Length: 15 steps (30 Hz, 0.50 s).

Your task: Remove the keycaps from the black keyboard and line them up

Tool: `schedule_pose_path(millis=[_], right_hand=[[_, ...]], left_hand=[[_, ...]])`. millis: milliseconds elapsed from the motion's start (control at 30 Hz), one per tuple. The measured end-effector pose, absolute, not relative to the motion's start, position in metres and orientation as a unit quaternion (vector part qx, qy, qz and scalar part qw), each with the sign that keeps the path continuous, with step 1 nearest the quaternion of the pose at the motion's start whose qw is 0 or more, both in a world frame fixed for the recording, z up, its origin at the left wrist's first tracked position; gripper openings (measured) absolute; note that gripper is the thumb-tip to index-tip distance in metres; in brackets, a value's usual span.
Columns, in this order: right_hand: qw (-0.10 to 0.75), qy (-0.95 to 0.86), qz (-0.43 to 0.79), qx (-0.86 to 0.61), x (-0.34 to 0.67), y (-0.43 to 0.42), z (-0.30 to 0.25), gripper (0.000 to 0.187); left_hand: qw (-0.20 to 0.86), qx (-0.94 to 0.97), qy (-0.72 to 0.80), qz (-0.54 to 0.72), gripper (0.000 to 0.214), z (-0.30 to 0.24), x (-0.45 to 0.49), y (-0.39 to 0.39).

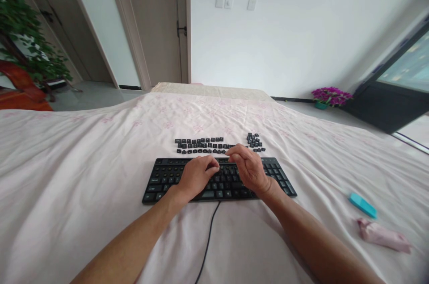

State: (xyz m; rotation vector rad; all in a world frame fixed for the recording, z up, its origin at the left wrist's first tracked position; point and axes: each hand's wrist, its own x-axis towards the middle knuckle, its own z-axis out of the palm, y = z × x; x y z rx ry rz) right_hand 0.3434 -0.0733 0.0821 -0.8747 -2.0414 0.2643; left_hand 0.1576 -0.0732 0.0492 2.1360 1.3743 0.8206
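Note:
A black keyboard [208, 194] lies on the cloth, its cable running toward me. In its upper rows several key places look bare of caps. My left hand [198, 176] rests over the middle of the keyboard, thumb and fingertips pinched together above the upper rows; whatever is between them is too small to make out. My right hand [247, 169] is over the right-middle part, fingers bent and closed toward the thumb near the top edge, their grip hidden. Beyond the keyboard, loose black keycaps [200, 145] stand in rows, with a smaller cluster of keycaps [254, 142] to the right.
A pale pink flowered cloth [83, 177] with folds covers the surface. At the right lie a turquoise flat object [363, 205] and a pink cloth-like bundle [384, 235]. Farther off are a door [154, 20], a white wall [295, 38], purple flowers [331, 95] and a green plant [23, 29].

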Motion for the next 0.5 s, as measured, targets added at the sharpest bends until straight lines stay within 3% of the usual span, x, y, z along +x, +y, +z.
schedule_pose_path(millis=[267, 500], right_hand=[[0.230, -0.862, 0.125, -0.434, 0.344, -0.063, 0.074, 0.020], [0.193, -0.865, 0.140, -0.441, 0.347, -0.063, 0.077, 0.018]], left_hand=[[0.265, 0.755, 0.502, 0.328, 0.012, 0.049, 0.156, -0.071], [0.276, 0.741, 0.508, 0.343, 0.011, 0.049, 0.155, -0.069]])
